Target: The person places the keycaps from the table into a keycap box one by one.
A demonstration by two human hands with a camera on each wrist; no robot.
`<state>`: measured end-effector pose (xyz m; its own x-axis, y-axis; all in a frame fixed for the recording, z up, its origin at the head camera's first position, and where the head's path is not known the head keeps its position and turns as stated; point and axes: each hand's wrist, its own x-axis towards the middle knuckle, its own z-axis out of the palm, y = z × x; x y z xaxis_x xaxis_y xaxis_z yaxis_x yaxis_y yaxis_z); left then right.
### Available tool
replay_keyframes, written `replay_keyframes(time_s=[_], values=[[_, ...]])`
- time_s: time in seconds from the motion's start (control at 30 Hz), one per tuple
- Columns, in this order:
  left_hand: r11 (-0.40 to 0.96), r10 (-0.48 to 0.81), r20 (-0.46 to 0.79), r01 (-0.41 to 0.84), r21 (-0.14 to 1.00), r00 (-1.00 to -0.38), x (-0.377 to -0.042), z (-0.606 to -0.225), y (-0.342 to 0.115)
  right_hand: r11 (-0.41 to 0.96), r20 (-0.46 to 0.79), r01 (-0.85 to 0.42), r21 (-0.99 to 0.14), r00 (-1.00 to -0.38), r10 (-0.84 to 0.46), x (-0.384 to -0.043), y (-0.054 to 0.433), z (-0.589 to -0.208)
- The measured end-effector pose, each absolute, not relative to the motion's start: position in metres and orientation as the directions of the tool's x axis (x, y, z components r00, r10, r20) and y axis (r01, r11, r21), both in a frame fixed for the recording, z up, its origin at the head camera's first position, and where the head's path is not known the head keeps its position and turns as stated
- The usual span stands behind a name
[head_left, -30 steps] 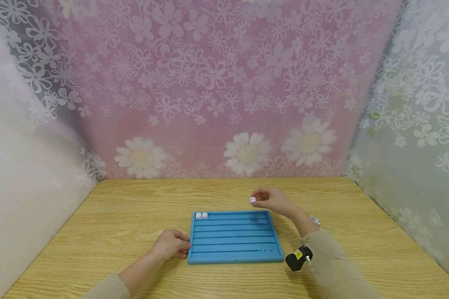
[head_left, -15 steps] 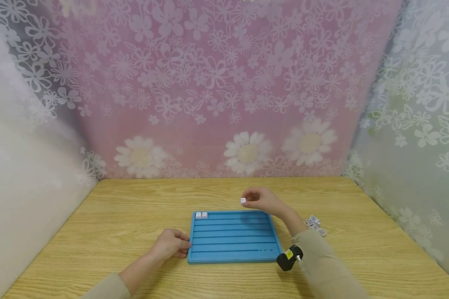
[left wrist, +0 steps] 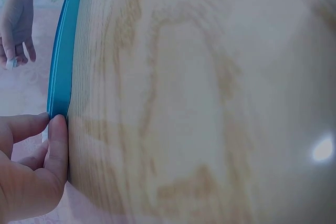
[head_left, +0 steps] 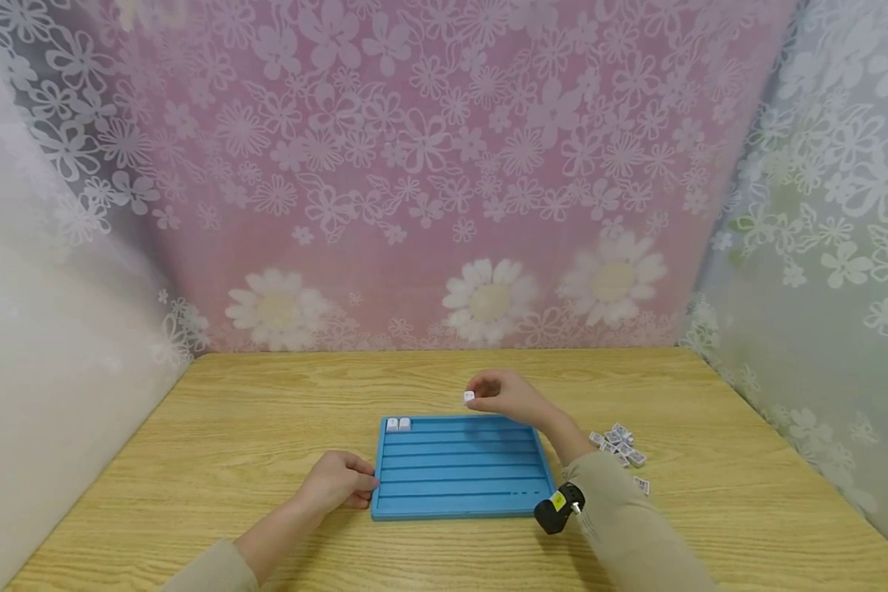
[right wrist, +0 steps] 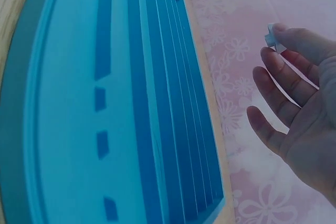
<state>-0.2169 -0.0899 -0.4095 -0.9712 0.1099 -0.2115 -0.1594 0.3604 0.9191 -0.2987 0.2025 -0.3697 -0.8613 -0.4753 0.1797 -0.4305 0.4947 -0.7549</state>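
A shallow blue tray [head_left: 451, 485] with raised lengthwise ridges lies on the table. My left hand [head_left: 338, 481] pinches its left edge; in the left wrist view, thumb and fingertips meet at the tray's rim [left wrist: 62, 66]. Two white keycaps [head_left: 398, 425] stand side by side in the tray's far left corner. Above and beyond the far edge, my right hand [head_left: 514, 396] pinches another small white keycap [head_left: 469, 397] between thumb and index finger. In the right wrist view this keycap [right wrist: 272, 38] sits at the fingertips, with the other fingers spread loosely below.
Several white keycaps lie in a loose pile [head_left: 617, 444] to the right of the tray, beside the right forearm. A black wrist camera [head_left: 560, 507] overhangs the tray's near right corner. Floral curtains [head_left: 451, 205] surround the wooden table [head_left: 266, 395].
My right hand has moved left along the tray's far edge with the keycap, and its forearm now uncovers more of the pile. The left hand and the tray stay put.
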Motion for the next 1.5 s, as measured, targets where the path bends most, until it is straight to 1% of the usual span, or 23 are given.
replay_keyframes(time_s=[0.1,0.23,0.33,0.53,0.87,1.1,1.5], values=[[0.357,0.114,-0.207,-0.155,0.921,-0.972,-0.217,-0.409,-0.09,0.501,0.176,-0.431,-0.75,-0.861,-0.477,-0.293,0.196,-0.363],[0.35,0.129,-0.195,-0.139,0.927,-0.972,-0.217,-0.409,-0.09,0.507,0.18,-0.437,-0.743,-0.86,-0.477,-0.295,0.192,-0.365],[0.352,0.134,-0.191,-0.134,0.927,-0.972,-0.216,-0.409,-0.09,0.495,0.182,-0.435,-0.752,-0.859,-0.478,-0.302,0.193,-0.374],[0.357,0.133,-0.189,-0.131,0.925,-0.973,-0.216,-0.409,-0.09,0.495,0.171,-0.429,-0.756,-0.859,-0.483,-0.302,0.185,-0.376],[0.352,0.134,-0.184,-0.127,0.927,-0.974,-0.216,-0.408,-0.09,0.503,0.183,-0.462,-0.731,-0.842,-0.507,-0.304,0.168,-0.378],[0.351,0.133,-0.189,-0.132,0.927,-0.973,-0.216,-0.408,-0.09,0.535,0.17,-0.448,-0.717,-0.856,-0.489,-0.305,0.157,-0.382],[0.359,0.129,-0.198,-0.14,0.923,-0.972,-0.216,-0.407,-0.09,0.547,0.136,-0.413,-0.728,-0.869,-0.475,-0.306,0.145,-0.387]])
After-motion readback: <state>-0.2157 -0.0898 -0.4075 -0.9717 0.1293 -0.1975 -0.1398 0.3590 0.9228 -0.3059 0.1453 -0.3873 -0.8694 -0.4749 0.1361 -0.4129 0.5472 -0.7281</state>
